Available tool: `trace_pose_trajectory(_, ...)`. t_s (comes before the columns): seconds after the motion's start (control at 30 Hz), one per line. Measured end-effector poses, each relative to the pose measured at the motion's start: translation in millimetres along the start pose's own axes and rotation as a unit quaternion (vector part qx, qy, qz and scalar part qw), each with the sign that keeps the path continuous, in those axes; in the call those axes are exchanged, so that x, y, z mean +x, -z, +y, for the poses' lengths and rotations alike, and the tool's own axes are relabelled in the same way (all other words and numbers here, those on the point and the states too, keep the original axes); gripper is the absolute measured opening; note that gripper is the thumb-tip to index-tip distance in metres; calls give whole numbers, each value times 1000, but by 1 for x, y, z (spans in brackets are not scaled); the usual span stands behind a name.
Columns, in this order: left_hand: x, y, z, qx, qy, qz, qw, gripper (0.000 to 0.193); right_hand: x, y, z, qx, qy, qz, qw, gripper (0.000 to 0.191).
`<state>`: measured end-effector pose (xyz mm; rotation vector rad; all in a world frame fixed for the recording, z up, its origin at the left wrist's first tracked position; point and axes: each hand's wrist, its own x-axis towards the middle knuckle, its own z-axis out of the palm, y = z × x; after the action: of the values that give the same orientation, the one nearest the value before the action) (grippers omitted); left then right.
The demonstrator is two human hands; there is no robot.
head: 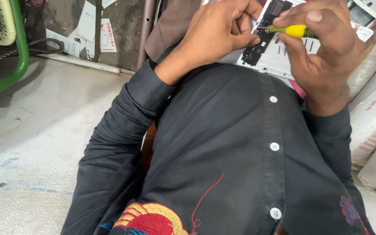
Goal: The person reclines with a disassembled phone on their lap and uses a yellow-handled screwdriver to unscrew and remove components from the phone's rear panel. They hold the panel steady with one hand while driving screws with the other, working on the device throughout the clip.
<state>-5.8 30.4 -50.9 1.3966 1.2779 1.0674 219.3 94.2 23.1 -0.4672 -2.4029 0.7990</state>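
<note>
While pinched in left hand (223, 30), looks thin, fragile: opened phone (270, 43), screwdriver (293, 31) above it clamped in right hand (323, 48).

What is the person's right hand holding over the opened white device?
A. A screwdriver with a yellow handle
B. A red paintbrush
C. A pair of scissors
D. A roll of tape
A: the right hand grips a screwdriver with a yellow handle, its metal tip pointing at the dark inside parts of the white device, while the left hand steadies the device from the other side.
</note>
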Motion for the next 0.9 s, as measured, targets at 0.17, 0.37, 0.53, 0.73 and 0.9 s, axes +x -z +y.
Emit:
trace_pose_trajectory(0.17,-1,-1,2,4,2,2,1000,31,-2,-8,0,-22,-8,21,1000,63)
trace_pose_trajectory(0.37,-1,-1,1,2,-2,5,1000,31,7,-3,-9,-44,3,19,999,65)
trace_pose_trajectory(0.53,1,-2,-3,4,-13,7,1000,30,9,7,-11,-17,7,-26,999,65)
trace_pose_trajectory(0.73,-1,-2,-4,8,-23,10,1000,30,1,7,-2,9,-2,-20,1000,65)
trace_pose_trajectory(0.9,-2,-2,-3,-3,-12,-1,1000,30,-2,5,4,17,-1,-9,1000,66)
